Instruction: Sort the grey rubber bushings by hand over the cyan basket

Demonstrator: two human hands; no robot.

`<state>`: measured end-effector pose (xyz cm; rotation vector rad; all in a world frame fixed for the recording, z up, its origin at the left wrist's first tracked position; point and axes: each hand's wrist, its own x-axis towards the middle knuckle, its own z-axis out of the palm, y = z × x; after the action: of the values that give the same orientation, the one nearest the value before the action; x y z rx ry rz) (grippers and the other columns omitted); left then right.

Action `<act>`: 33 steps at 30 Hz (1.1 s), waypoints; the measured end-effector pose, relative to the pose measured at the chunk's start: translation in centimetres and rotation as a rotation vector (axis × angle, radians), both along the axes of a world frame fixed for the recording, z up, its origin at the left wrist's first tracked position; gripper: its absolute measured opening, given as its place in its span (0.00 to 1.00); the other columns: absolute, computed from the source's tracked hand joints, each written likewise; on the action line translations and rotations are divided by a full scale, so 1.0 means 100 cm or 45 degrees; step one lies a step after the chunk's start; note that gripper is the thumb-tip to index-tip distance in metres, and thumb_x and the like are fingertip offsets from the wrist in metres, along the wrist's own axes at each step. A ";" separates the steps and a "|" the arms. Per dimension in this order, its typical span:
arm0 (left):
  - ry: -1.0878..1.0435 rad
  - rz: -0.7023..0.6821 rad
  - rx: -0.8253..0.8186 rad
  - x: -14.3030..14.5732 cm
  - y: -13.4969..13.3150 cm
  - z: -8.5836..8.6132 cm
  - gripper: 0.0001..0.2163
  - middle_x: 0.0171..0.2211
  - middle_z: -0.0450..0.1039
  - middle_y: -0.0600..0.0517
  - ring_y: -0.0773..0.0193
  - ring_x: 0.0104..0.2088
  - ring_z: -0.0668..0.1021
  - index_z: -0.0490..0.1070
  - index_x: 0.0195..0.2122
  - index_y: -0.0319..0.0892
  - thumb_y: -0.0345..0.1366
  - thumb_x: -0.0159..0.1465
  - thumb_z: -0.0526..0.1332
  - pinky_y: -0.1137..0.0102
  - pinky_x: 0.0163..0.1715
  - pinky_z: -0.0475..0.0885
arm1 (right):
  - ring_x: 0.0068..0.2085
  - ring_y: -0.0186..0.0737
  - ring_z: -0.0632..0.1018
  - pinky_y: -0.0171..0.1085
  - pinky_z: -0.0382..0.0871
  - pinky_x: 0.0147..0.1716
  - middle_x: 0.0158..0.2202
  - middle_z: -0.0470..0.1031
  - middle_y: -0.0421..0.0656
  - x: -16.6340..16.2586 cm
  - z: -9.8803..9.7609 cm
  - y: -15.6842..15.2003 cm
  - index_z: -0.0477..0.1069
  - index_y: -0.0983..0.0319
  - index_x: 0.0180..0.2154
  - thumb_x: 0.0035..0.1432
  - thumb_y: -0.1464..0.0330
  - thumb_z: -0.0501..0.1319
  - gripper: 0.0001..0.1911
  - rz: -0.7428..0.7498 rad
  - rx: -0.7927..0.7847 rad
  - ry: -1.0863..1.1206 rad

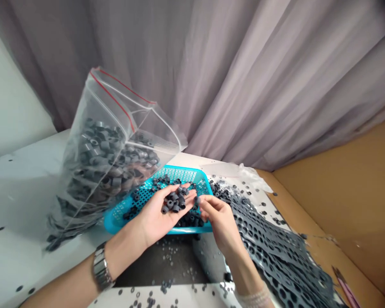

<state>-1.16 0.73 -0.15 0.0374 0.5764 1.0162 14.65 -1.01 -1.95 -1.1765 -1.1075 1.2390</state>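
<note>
My left hand is palm up over a turquoise mesh basket, cupping a small heap of dark grey rubber rings. My right hand is beside it, fingertips pinched on one ring at the edge of the heap. More rings lie loose in the basket. A metal watch is on my left wrist and a pearl bracelet on my right.
A clear zip bag full of the same rings leans at the left, touching the basket. Punched dark rubber sheets pile at the right. Loose rings dot the white table. A cardboard wall stands right, a grey curtain behind.
</note>
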 end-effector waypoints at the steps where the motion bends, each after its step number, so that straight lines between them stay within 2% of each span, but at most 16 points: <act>1: -0.003 -0.003 -0.006 0.000 0.000 0.001 0.17 0.46 0.72 0.34 0.50 0.48 0.75 0.64 0.51 0.31 0.26 0.60 0.54 0.61 0.45 0.73 | 0.22 0.29 0.66 0.30 0.59 0.21 0.24 0.70 0.38 0.002 0.001 -0.001 0.74 0.64 0.27 0.48 0.65 0.67 0.08 0.029 -0.047 0.161; 3: -0.014 -0.002 -0.020 0.000 -0.001 0.002 0.18 0.48 0.70 0.31 0.48 0.48 0.74 0.63 0.52 0.29 0.26 0.60 0.54 0.61 0.45 0.74 | 0.26 0.30 0.70 0.29 0.63 0.22 0.27 0.71 0.40 0.007 0.003 -0.002 0.74 0.64 0.28 0.47 0.67 0.68 0.07 0.097 -0.116 0.427; 6: -0.025 0.028 -0.037 0.002 -0.003 0.002 0.18 0.48 0.69 0.29 0.47 0.48 0.74 0.63 0.52 0.27 0.26 0.60 0.54 0.61 0.44 0.75 | 0.28 0.31 0.72 0.28 0.66 0.23 0.30 0.73 0.43 0.010 0.005 -0.005 0.74 0.64 0.29 0.46 0.69 0.68 0.07 0.160 -0.168 0.633; 12: -0.027 0.021 -0.053 0.002 -0.003 0.004 0.18 0.48 0.69 0.30 0.47 0.48 0.74 0.63 0.52 0.28 0.26 0.61 0.53 0.62 0.42 0.76 | 0.29 0.32 0.75 0.28 0.69 0.26 0.31 0.76 0.43 0.012 0.007 -0.008 0.72 0.63 0.31 0.49 0.69 0.66 0.06 0.231 -0.167 0.650; 17: -0.024 0.023 -0.026 0.001 -0.002 0.001 0.19 0.48 0.69 0.28 0.45 0.48 0.74 0.63 0.52 0.24 0.26 0.60 0.53 0.61 0.44 0.75 | 0.33 0.36 0.77 0.31 0.69 0.30 0.34 0.77 0.44 0.016 0.004 -0.006 0.68 0.62 0.30 0.48 0.71 0.64 0.06 0.132 -0.210 0.634; 20: -0.043 0.007 -0.036 0.002 -0.003 -0.001 0.20 0.49 0.69 0.30 0.46 0.49 0.73 0.62 0.53 0.24 0.26 0.60 0.53 0.61 0.45 0.74 | 0.28 0.35 0.75 0.32 0.66 0.24 0.32 0.76 0.45 0.017 0.003 -0.003 0.64 0.61 0.27 0.45 0.73 0.59 0.04 0.031 -0.231 0.639; 24: -0.079 -0.015 -0.056 0.005 -0.004 -0.005 0.20 0.51 0.67 0.31 0.46 0.51 0.72 0.61 0.54 0.25 0.26 0.60 0.52 0.60 0.46 0.74 | 0.21 0.32 0.66 0.31 0.53 0.15 0.27 0.72 0.44 0.017 0.006 -0.003 0.62 0.60 0.27 0.37 0.74 0.53 0.09 -0.029 -0.253 0.611; 26: -0.098 -0.039 -0.054 0.006 -0.004 -0.008 0.20 0.50 0.68 0.32 0.46 0.50 0.73 0.61 0.54 0.25 0.27 0.60 0.53 0.60 0.47 0.73 | 0.19 0.31 0.61 0.29 0.46 0.13 0.24 0.67 0.40 0.017 0.008 -0.005 0.63 0.60 0.29 0.35 0.75 0.52 0.13 0.005 -0.256 0.577; 29: -0.106 -0.055 -0.041 0.007 -0.004 -0.010 0.20 0.49 0.69 0.32 0.47 0.49 0.73 0.62 0.53 0.25 0.27 0.59 0.53 0.60 0.47 0.73 | 0.17 0.29 0.51 0.29 0.39 0.14 0.19 0.56 0.34 0.013 0.010 -0.008 0.65 0.60 0.33 0.43 0.72 0.54 0.10 0.020 -0.188 0.415; 31: -0.080 -0.061 -0.029 0.007 -0.005 -0.010 0.19 0.47 0.70 0.32 0.47 0.49 0.74 0.63 0.52 0.25 0.28 0.60 0.53 0.61 0.46 0.73 | 0.18 0.28 0.48 0.30 0.39 0.15 0.19 0.51 0.32 0.008 0.009 -0.010 0.67 0.60 0.34 0.50 0.67 0.57 0.07 -0.031 -0.083 0.142; 33: -0.031 -0.068 -0.020 0.008 -0.006 -0.009 0.18 0.44 0.72 0.34 0.49 0.47 0.75 0.64 0.51 0.26 0.28 0.60 0.52 0.61 0.45 0.74 | 0.19 0.28 0.51 0.30 0.44 0.16 0.19 0.50 0.32 0.002 0.008 -0.012 0.69 0.61 0.36 0.52 0.64 0.60 0.09 -0.089 0.050 -0.217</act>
<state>-0.37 0.17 -1.08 0.0268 0.5586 0.9588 14.84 -2.25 -1.12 -1.2986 -1.1998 1.0748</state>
